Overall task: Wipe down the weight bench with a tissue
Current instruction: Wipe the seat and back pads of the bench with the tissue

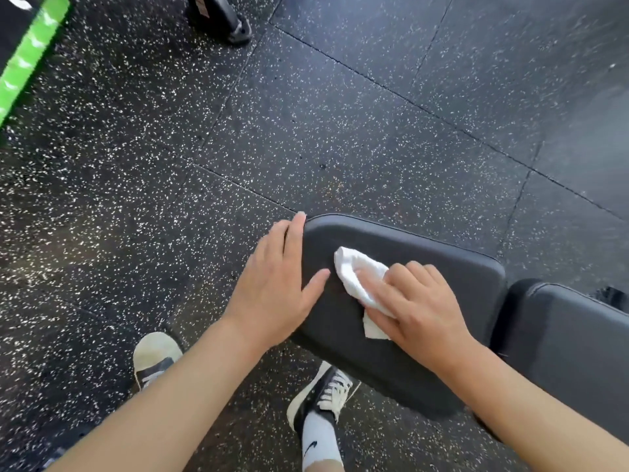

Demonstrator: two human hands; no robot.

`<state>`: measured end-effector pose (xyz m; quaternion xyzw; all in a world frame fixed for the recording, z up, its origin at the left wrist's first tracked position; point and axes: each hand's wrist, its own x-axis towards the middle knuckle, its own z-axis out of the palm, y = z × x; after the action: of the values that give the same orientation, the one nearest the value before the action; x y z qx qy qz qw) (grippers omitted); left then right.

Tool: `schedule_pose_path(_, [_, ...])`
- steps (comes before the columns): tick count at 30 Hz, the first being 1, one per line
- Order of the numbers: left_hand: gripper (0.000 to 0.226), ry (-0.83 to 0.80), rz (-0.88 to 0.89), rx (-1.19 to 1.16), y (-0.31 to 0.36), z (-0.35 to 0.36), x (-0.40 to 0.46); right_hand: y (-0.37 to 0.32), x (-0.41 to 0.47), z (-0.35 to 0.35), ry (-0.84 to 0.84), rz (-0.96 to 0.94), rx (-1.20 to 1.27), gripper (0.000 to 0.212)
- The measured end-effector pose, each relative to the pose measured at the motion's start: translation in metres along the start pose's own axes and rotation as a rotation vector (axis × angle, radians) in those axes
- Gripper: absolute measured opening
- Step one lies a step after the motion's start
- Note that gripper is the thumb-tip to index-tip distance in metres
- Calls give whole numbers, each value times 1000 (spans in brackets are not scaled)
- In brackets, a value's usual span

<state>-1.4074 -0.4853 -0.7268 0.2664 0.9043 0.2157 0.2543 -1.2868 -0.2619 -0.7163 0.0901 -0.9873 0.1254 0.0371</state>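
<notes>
From the head camera, the right hand is pressing a crumpled white tissue onto the black seat pad of the weight bench, fingers curled down over the paper and pinning it against the vinyl near the pad's left end. The left hand is lying open and flat, gripping nothing, its fingers resting along the pad's rounded end edge and its thumb on the top face, apparently steadying the pad.

To do this step well, the wiping hand should probably be keeping even downward pressure and working in overlapping strokes from this end toward the gap at the second pad, refolding the tissue if it is bunching or tearing, and taking in the rounded edges.

The pad's surface is looking smooth and matte. Below is lying a dark speckled rubber tile floor, with the person's sneakers standing beside the bench, a green strip and a black equipment foot farther off.
</notes>
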Motion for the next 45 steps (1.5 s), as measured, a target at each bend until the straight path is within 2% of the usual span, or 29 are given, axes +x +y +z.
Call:
schedule_pose_path(6, [68,51,90,306,29,3,41,46,-63,-10,185,377,-30,34])
schedule_pose_path(10, [60,-23,266,494,69,12,71,25,-104,-5,322,681,79,36])
schedule_pose_path(15, [63,-232,487,523,159,58,103,-31,-138,1,319,828,196,38])
schedule_pose_path(20, [50,-176,480,474,173,70,106,-26,-139,6,398,901,194,33])
schedule_pose_path(25, [46,-175,452,469,177,70,105,11,-90,5,588,1189,215,36])
schedule_pose_path(28, [44,-174,460,481,178,69,104,41,-58,-5,600,1379,229,38])
schedule_pose_path(32, [44,-204,477,499,179,71,106,42,-58,-10,596,1438,246,31])
schedule_pose_path(36, [46,-204,509,524,180,69,106,-15,-100,-1,603,1429,210,35])
schedule_pose_path(40, [50,-211,508,511,178,68,107,-68,-132,9,567,1503,206,36])
schedule_pose_path(45, [61,-216,581,463,171,68,109,-55,-100,7,598,1604,79,29])
